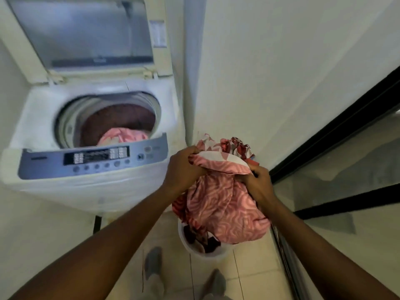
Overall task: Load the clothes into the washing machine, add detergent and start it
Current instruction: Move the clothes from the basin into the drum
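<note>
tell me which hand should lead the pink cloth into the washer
Probably left: the left hand grips the pink cloth nearer the open drum; the right hand holds its far side.

No txt fully legible. Washing machine ctrl panel: display print blurred, not read; play/pause symbol made out on round btn. Sticker on lid frame: print too small. Brand marks on lid edge & panel left blurred, not read

The tiled floor bears the washing machine and a white basket.
</note>
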